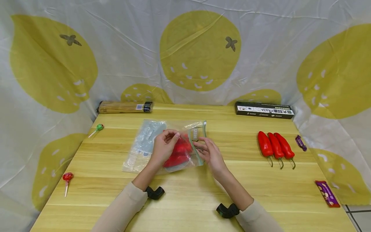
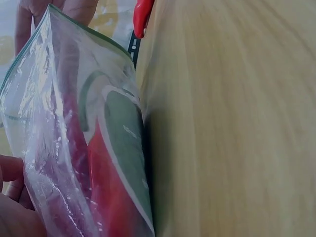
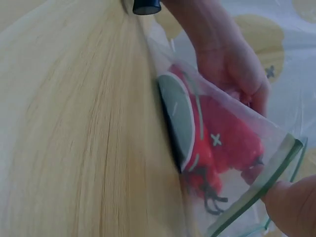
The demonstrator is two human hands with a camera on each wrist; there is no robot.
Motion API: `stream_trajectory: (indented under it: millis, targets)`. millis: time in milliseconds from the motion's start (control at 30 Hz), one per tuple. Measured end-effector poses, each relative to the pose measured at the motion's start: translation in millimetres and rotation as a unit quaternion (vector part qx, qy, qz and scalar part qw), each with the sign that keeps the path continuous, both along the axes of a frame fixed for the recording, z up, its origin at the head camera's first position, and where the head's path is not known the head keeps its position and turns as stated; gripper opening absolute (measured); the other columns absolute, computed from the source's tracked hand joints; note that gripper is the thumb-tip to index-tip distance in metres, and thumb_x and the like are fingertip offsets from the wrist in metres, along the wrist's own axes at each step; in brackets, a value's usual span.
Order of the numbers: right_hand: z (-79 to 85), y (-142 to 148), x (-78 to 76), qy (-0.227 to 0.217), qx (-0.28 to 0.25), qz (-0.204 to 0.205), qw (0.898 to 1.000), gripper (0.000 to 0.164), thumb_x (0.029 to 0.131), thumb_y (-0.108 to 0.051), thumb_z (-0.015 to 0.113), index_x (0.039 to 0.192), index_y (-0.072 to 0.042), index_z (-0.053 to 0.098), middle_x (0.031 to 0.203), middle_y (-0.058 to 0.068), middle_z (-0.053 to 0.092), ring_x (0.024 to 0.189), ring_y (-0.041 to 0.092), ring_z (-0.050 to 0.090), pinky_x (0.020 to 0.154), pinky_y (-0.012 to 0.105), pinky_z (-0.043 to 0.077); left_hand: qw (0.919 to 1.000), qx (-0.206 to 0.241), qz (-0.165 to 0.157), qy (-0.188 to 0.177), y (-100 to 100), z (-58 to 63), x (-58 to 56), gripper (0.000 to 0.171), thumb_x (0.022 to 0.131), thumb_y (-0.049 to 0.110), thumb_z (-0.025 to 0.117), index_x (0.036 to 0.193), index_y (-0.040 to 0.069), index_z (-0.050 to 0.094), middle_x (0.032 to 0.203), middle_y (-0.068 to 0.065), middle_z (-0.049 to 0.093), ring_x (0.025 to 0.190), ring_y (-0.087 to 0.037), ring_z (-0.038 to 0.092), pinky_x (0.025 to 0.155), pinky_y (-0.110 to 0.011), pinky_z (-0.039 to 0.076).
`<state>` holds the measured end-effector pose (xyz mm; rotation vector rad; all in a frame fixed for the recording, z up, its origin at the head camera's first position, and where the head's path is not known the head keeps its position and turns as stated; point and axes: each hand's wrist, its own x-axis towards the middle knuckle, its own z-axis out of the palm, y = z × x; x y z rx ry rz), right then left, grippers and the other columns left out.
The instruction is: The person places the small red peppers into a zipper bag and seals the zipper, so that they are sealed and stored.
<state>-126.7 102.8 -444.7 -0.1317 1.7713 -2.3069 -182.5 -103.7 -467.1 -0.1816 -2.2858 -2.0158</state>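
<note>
One zip bag [image 1: 189,157] lies mid-table [image 1: 188,209], between both hands; the left hand [image 1: 166,146] has its grip clamped on the film, while the right hand's [image 1: 214,158] grip is apart, fingers loosely extended at the green-edged mouth. Three loose peppers [image 1: 276,145] lie to the right, with bare wood between them and the bag. Around them: two lollipops [image 1: 68,176] near the left edge, one bar [image 1: 327,194] and one candy [image 1: 300,143] near the right edge, one box [image 1: 264,110] and one packet [image 1: 124,107] along the back, against the cloth [image 1: 127,61]. Wood also stretches between the forearms. At least two bagged peppers [image 1: 176,160] show; glare and folds hide the exact count. Whether the grey-printed plastic [image 1: 151,137] under the left hand is a second bag, I cannot tell. Both sleeves [image 1: 123,206] are cut off below.
</note>
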Motion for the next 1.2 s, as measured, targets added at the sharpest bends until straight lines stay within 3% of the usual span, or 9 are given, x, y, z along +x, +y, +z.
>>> stream_trajectory:
  millis: [333, 533, 667, 733, 800, 900, 1033, 1133, 1200]
  targets:
    - [-0.4, 19.2, 0.1, 0.017, 0.011, 0.005, 1.0, 0.054, 0.108, -0.04, 0.024, 0.143, 0.001, 0.03, 0.146, 0.029, 0.04, 0.139, 0.035, 0.039, 0.116, 0.043, 0.031, 0.9996, 0.023, 0.0, -0.014, 1.5, -2.1, -0.3, 0.021, 0.092, 0.025, 0.068, 0.102, 0.007, 0.067, 0.102, -0.01, 0.067, 0.099, -0.018, 0.064, 0.089, -0.021, 0.053]
    - [7.1, 54.5, 9.3, 0.071, 0.083, -0.056, 0.992, 0.055, 0.106, -0.043, 0.027, 0.142, -0.001, 0.035, 0.14, 0.024, 0.049, 0.134, 0.034, 0.046, 0.114, 0.038, 0.037, 0.9994, 0.026, -0.001, -0.022, 2.2, -4.9, 0.0, 0.024, 0.091, 0.027, 0.068, 0.103, 0.006, 0.067, 0.103, -0.009, 0.067, 0.099, -0.016, 0.063, 0.089, -0.018, 0.053]
    - [14.3, 90.1, 18.9, 0.097, 0.142, -0.114, 0.978, 0.047, 0.106, -0.035, 0.037, 0.137, 0.0, 0.042, 0.128, 0.017, 0.059, 0.122, 0.031, 0.056, 0.101, 0.029, 0.049, 0.9992, 0.03, 0.001, -0.025, 3.0, -3.4, 0.3, 0.023, 0.091, 0.027, 0.068, 0.103, 0.007, 0.067, 0.103, -0.008, 0.066, 0.1, -0.017, 0.063, 0.09, -0.018, 0.053]
    - [15.4, 110.8, 23.8, 0.105, 0.197, -0.143, 0.964, 0.043, 0.104, -0.031, 0.044, 0.134, 0.0, 0.047, 0.122, 0.013, 0.062, 0.113, 0.024, 0.062, 0.094, 0.024, 0.053, 0.9991, 0.03, 0.003, -0.028, 3.3, -2.8, 0.1, 0.022, 0.091, 0.026, 0.068, 0.103, 0.007, 0.067, 0.104, -0.008, 0.066, 0.1, -0.018, 0.063, 0.09, -0.019, 0.053]
    - [14.7, 132.1, 29.3, 0.106, 0.272, -0.171, 0.941, 0.041, 0.102, -0.03, 0.05, 0.132, -0.002, 0.05, 0.118, 0.01, 0.064, 0.105, 0.013, 0.065, 0.088, 0.018, 0.053, 0.9991, 0.029, 0.005, -0.032, 3.3, -2.1, 0.1, 0.021, 0.092, 0.025, 0.068, 0.103, 0.007, 0.067, 0.104, -0.007, 0.066, 0.101, -0.018, 0.063, 0.09, -0.019, 0.053]
    - [11.2, 162.1, 37.4, 0.098, 0.397, -0.203, 0.89, 0.041, 0.098, -0.035, 0.056, 0.127, -0.006, 0.056, 0.115, 0.009, 0.066, 0.096, 0.004, 0.064, 0.08, 0.008, 0.05, 0.9989, 0.028, 0.008, -0.036, 2.7, -2.3, -0.5, 0.022, 0.092, 0.024, 0.068, 0.104, 0.006, 0.067, 0.104, -0.007, 0.066, 0.1, -0.017, 0.062, 0.09, -0.02, 0.052]
    - [4.2, 195.8, 45.6, 0.091, 0.513, -0.214, 0.826, 0.044, 0.094, -0.039, 0.062, 0.121, -0.004, 0.06, 0.109, 0.015, 0.069, 0.094, 0.02, 0.067, 0.07, 0.001, 0.043, 0.999, 0.026, 0.009, -0.037, 1.8, -2.3, -0.8, 0.024, 0.092, 0.025, 0.067, 0.105, 0.005, 0.066, 0.105, -0.008, 0.066, 0.101, -0.017, 0.062, 0.09, -0.019, 0.052]
    - [-2.0, 214.3, 48.0, 0.089, 0.548, -0.214, 0.803, 0.045, 0.093, -0.036, 0.064, 0.119, 0.0, 0.06, 0.104, 0.02, 0.069, 0.091, 0.033, 0.068, 0.065, 0.003, 0.042, 0.9989, 0.027, 0.008, -0.037, 1.1, -2.2, -0.6, 0.026, 0.092, 0.027, 0.067, 0.106, 0.005, 0.067, 0.106, -0.009, 0.066, 0.101, -0.018, 0.061, 0.09, -0.019, 0.052]
    - [-6.0, 222.4, 48.8, 0.082, 0.56, -0.215, 0.796, 0.045, 0.092, -0.034, 0.066, 0.118, 0.002, 0.06, 0.102, 0.022, 0.069, 0.089, 0.036, 0.068, 0.063, 0.006, 0.043, 0.9989, 0.028, 0.005, -0.038, 1.1, -2.1, -0.7, 0.026, 0.092, 0.028, 0.067, 0.106, 0.005, 0.066, 0.106, -0.009, 0.066, 0.101, -0.018, 0.061, 0.09, -0.019, 0.052]
